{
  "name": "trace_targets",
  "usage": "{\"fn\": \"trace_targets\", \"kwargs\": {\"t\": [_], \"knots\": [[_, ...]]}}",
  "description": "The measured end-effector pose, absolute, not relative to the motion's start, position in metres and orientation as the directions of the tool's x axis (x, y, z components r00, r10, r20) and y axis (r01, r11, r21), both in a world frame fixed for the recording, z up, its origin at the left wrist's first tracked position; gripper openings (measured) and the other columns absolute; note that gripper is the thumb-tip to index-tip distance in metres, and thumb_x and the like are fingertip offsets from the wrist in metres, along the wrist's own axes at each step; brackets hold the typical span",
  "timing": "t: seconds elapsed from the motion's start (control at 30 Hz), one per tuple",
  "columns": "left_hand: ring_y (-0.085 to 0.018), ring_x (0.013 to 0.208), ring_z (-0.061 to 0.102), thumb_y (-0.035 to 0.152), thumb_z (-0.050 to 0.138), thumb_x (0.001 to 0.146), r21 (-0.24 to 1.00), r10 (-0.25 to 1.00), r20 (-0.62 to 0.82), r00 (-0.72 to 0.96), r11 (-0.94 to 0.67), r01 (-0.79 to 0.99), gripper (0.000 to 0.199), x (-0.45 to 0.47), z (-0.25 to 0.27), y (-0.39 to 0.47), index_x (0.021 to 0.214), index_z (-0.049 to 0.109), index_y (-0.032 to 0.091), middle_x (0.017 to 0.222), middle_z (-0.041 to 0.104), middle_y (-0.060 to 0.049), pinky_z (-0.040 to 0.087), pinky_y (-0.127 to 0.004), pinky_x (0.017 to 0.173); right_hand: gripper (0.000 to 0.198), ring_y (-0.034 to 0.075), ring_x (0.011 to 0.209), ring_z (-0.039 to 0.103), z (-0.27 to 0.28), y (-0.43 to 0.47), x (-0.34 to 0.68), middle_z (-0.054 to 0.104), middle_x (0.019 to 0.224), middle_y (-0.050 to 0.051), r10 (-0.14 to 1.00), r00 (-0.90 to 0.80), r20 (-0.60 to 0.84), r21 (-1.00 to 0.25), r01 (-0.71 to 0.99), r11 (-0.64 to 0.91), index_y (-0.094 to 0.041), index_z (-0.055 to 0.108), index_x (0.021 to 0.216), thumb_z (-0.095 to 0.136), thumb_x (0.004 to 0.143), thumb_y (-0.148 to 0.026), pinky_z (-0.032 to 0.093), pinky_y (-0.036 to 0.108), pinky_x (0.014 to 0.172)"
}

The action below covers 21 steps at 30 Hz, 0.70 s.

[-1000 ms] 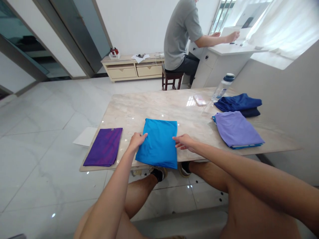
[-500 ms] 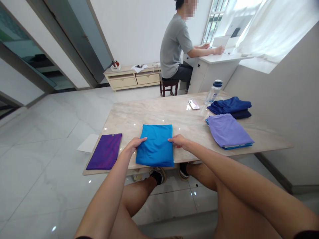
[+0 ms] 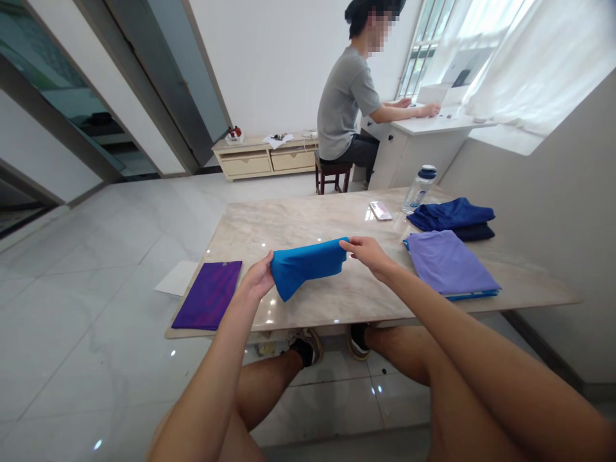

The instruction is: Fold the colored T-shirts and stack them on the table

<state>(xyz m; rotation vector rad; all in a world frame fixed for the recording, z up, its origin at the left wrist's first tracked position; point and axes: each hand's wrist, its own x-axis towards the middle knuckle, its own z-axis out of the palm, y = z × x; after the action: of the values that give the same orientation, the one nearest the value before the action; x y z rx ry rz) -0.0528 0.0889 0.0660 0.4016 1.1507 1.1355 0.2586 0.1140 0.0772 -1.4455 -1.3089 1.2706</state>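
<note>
A bright blue folded cloth (image 3: 310, 262), perhaps a garment, is stretched between my two hands above the marble-patterned table. My left hand (image 3: 260, 276) grips its left end, where one corner hangs down in a point. At the other end, the fingers of my right hand (image 3: 366, 253) pinch the upper right corner. To the left lies a flat, folded purple cloth (image 3: 208, 296) near the table's edge. On the right a folded lavender cloth (image 3: 450, 262) rests on top of blue fabric. Behind that sits a bunched dark blue cloth (image 3: 455, 215).
The table (image 3: 289, 221) also carries a phone (image 3: 380, 211) and a clear water bottle (image 3: 419, 189) at the back. Beyond it, a person (image 3: 344, 106) in a grey shirt sits on a stool at a white cabinet (image 3: 418, 138). A low cream bench (image 3: 248, 165) stands against the wall.
The blue cloth was lying flat on the table as a square; now it is lifted and doubled into a narrower strip. Both hands have risen with it. The view has shifted slightly.
</note>
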Motion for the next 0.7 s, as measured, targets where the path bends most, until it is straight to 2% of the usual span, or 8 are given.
{"fn": "trace_targets", "kwargs": {"t": [0.03,0.13,0.27,0.4,0.47,0.57,0.63,0.7], "knots": [[-0.015,0.067,0.072,0.023,0.077,0.099,0.777,0.876,-0.476,-0.080,0.377,-0.504,0.012,-0.054,0.069,0.086,0.102,0.068,0.015,0.082,0.077,-0.003,0.063,-0.028,0.070,0.042,0.022,0.091,0.064,0.081,0.113,0.259,0.076,0.088,0.004,0.991,-0.051,-0.127,-0.974,0.197,-0.115,-0.019,0.079,0.085,0.086,0.077,-0.059,0.049,0.036,0.089],[-0.012,0.061,0.066,0.015,0.092,0.081,0.848,0.909,-0.361,-0.209,0.227,-0.479,0.043,-0.056,0.078,0.077,0.114,0.064,0.020,0.079,0.074,0.004,0.054,-0.022,0.060,0.045,0.021,0.084,0.062,0.093,0.108,0.260,0.074,0.084,0.003,0.998,-0.058,-0.010,-0.973,0.232,0.004,-0.019,0.078,0.084,0.082,0.080,-0.063,0.048,0.035,0.082],[-0.012,0.072,0.069,0.024,0.100,0.067,0.915,0.945,-0.181,-0.274,0.060,-0.400,0.062,-0.056,0.089,0.065,0.118,0.065,0.022,0.088,0.076,0.002,0.053,-0.022,0.068,0.043,0.022,0.081,0.063,0.106,0.104,0.259,0.074,0.081,0.004,0.978,-0.018,0.209,-0.918,0.342,0.202,-0.020,0.078,0.084,0.077,0.087,-0.062,0.049,0.036,0.078],[-0.015,0.086,0.072,0.035,0.102,0.062,0.975,0.945,0.043,-0.324,-0.112,-0.195,0.067,-0.056,0.103,0.054,0.119,0.070,0.019,0.091,0.077,-0.001,0.055,-0.028,0.086,0.036,0.022,0.079,0.064,0.113,0.104,0.257,0.075,0.084,0.004,0.921,0.025,0.388,-0.835,0.433,0.340,-0.021,0.080,0.088,0.073,0.093,-0.057,0.051,0.037,0.077],[-0.017,0.088,0.072,0.039,0.100,0.063,0.986,0.937,0.099,-0.335,-0.138,-0.093,0.068,-0.056,0.112,0.049,0.121,0.072,0.017,0.089,0.077,-0.002,0.055,-0.029,0.089,0.033,0.024,0.090,0.067,0.115,0.103,0.257,0.078,0.099,0.007,0.877,0.040,0.478,-0.794,0.447,0.412,-0.023,0.079,0.089,0.075,0.093,-0.055,0.052,0.038,0.080],[-0.017,0.084,0.071,0.041,0.099,0.064,0.991,0.931,0.128,-0.342,-0.135,0.003,0.067,-0.055,0.125,0.040,0.121,0.075,0.015,0.085,0.075,-0.001,0.055,-0.030,0.084,0.029,0.027,0.110,0.069,0.120,0.096,0.257,0.078,0.117,0.009,0.819,0.028,0.574,-0.740,0.445,0.504,-0.024,0.076,0.087,0.075,0.095,-0.051,0.053,0.040,0.089],[-0.017,0.082,0.070,0.042,0.099,0.064,0.990,0.929,0.138,-0.345,-0.131,0.044,0.063,-0.054,0.131,0.033,0.116,0.076,0.016,0.085,0.074,-0.001,0.055,-0.028,0.080,0.029,0.026,0.103,0.069,0.125,0.088,0.258,0.079,0.107,0.007,0.821,0.027,0.571,-0.743,0.443,0.502,-0.024,0.073,0.086,0.073,0.097,-0.051,0.053,0.040,0.090],[-0.016,0.079,0.069,0.042,0.099,0.064,0.991,0.928,0.129,-0.349,-0.109,0.077,0.057,-0.054,0.133,0.023,0.110,0.077,0.016,0.083,0.073,-0.001,0.053,-0.026,0.074,0.032,0.023,0.088,0.067,0.129,0.078,0.260,0.077,0.089,0.004,0.840,0.035,0.541,-0.759,0.451,0.470,-0.023,0.072,0.084,0.072,0.098,-0.053,0.051,0.038,0.084]]}}
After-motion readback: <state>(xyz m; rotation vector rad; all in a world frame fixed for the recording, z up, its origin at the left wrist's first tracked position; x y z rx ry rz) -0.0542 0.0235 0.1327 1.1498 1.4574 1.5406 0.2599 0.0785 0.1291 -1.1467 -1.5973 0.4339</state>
